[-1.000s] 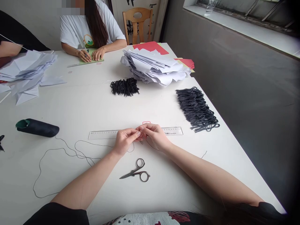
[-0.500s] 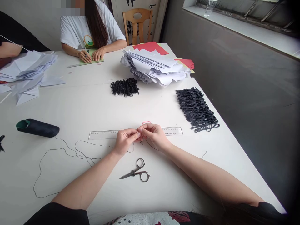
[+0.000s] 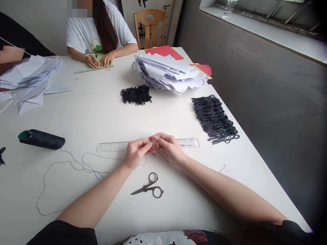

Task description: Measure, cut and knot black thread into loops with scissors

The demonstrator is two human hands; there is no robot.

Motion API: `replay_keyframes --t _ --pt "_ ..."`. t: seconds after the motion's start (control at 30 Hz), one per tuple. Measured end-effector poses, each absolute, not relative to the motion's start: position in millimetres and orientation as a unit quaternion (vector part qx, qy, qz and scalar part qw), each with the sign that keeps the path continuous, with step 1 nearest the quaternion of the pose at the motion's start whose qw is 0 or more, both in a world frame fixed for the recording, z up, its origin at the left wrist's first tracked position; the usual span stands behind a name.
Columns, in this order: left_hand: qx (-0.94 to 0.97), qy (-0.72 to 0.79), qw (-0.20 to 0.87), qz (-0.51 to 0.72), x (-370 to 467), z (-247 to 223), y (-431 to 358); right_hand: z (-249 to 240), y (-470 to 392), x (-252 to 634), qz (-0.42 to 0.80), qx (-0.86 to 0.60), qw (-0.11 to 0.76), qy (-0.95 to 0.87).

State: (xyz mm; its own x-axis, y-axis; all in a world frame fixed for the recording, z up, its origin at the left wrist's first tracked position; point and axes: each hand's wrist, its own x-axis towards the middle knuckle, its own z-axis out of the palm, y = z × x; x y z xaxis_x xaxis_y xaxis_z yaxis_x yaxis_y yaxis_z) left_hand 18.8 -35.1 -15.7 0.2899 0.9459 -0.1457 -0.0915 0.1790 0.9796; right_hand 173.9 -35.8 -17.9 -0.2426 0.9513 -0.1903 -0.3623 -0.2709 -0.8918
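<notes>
My left hand (image 3: 138, 152) and my right hand (image 3: 169, 147) meet fingertip to fingertip above the middle of a clear ruler (image 3: 189, 142). Both are closed in a pinch on a thin dark thread (image 3: 167, 159), and a small loop of it hangs below the fingers. The exact grip is hidden by the fingertips. Slack thread runs left across the table to a dark spool (image 3: 47, 139) lying on its side. Between my forearms lies a pair of scissors (image 3: 148, 187), blades spread slightly and pointing left.
Bundled black cord loops (image 3: 216, 119) lie at the right edge, with a smaller black bundle (image 3: 136, 95) farther back. Behind them sits a stack of white papers (image 3: 171, 73). Across the table (image 3: 102, 115), a person rests both hands on green paper. More folded papers (image 3: 30, 78) lie at left.
My right hand's fingers have shifted slightly, with the index finger and thumb rearranged around the thread. My left hand stays nearly in place.
</notes>
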Motion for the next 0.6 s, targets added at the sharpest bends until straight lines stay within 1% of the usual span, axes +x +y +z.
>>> replay_keyframes --t 0.17,0.27,0.47,0.6 --pt "0.492 0.44 0.632 0.406 19 -16 -35 -26 -36 173 0.667 -0.393 0.487 -0.404" --pt "0.48 0.431 0.652 0.399 21 -12 -37 -25 -36 173 0.658 -0.404 0.493 -0.402" --pt "0.339 0.391 0.738 0.433 32 -5 -42 -23 -37 170 0.674 -0.386 0.51 -0.371" --pt "0.305 0.414 0.75 0.416 33 -6 -42 -30 -36 168 0.617 -0.415 0.506 -0.438"
